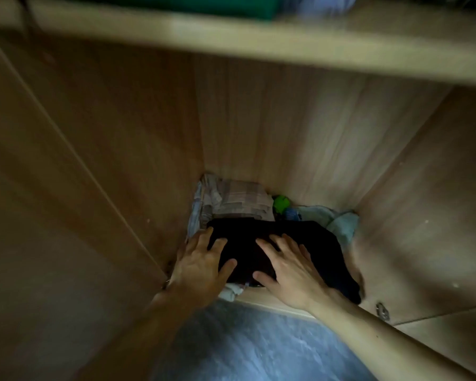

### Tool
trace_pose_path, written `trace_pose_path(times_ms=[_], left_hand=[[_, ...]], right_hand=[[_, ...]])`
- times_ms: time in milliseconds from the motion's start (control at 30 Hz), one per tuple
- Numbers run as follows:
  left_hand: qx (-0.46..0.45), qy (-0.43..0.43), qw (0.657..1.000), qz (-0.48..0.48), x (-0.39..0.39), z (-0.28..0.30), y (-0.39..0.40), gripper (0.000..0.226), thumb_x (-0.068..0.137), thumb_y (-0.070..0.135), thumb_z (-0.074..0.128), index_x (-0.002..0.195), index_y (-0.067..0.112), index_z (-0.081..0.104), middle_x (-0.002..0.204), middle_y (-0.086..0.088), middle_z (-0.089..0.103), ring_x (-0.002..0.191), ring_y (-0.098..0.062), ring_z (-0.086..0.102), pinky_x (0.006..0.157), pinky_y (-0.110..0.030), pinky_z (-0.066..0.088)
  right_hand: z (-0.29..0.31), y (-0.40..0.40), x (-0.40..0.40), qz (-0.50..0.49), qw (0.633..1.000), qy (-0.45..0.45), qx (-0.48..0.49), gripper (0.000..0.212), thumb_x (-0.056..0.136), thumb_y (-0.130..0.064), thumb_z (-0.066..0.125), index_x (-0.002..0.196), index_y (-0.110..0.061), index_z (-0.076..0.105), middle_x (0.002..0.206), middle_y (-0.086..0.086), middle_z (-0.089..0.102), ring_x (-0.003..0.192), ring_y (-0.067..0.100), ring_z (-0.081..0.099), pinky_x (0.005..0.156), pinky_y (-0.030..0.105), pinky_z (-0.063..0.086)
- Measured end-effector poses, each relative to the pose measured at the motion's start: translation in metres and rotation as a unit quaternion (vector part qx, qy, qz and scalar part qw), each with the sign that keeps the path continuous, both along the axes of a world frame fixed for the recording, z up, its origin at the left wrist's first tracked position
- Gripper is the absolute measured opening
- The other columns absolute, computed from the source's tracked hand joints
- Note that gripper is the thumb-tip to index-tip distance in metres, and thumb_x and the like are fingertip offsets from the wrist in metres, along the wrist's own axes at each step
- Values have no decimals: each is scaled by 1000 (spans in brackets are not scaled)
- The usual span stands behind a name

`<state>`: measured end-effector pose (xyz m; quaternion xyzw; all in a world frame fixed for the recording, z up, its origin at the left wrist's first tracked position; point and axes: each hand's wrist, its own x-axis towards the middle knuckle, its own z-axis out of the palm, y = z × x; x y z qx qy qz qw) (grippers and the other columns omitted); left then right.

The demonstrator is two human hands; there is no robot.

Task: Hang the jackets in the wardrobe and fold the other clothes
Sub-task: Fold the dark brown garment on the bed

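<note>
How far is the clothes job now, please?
Folded clothes, among them a checked garment, already lie on the wardrobe floor. Both hands, left hand and right hand, press flat on a folded black garment. No hung jackets are visible.

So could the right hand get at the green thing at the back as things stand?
Probably yes. The right hand lies flat on the black garment, and the green thing sits uncovered just beyond it near the back wall; nothing stands between them.
</note>
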<state>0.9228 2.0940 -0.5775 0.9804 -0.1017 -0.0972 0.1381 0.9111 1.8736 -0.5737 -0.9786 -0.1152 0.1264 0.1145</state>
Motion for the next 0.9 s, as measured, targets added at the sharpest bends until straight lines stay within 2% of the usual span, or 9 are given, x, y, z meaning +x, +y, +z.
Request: trace_pose_path(times_ms=[133,267,433,667,900], left_hand=[[-29,7,999,25,-44,102,9,58,93,64,35,144,37,37,156,2,28,140,-25,32,111,-46,36],[-26,4,999,38,-96,199,25,57,92,65,29,141,39,42,154,4,34,136,-24,39,110,-44,36],[-40,-18,998,50,-153,290,48,52,96,57,41,142,33,45,146,1,45,133,-27,43,108,-43,38],[-27,-13,1000,10,-234,349,77,51,96,61,38,142,38,41,143,0,45,131,-26,42,109,-45,34],[3,-53,996,-76,-269,365,84,59,95,66,31,146,36,34,156,0,31,144,-25,27,116,-51,25]], right_hand=[[101,13,-41,15,1000,8,3,71,95,-63,42,155,-33,18,159,2,22,147,29,16,117,51,21],[189,25,-91,5,1000,-7,10,67,95,-61,38,153,-31,24,154,2,28,142,27,27,113,47,28],[277,48,-145,-22,999,-10,49,66,96,-59,40,154,-30,26,157,5,29,143,26,26,113,45,31],[355,71,-237,-82,994,-51,43,68,95,-59,45,154,-31,27,159,3,27,145,26,24,112,50,31],[397,63,-303,-116,990,-83,-7,69,96,-61,42,155,-30,24,161,6,23,147,27,21,114,47,28]])
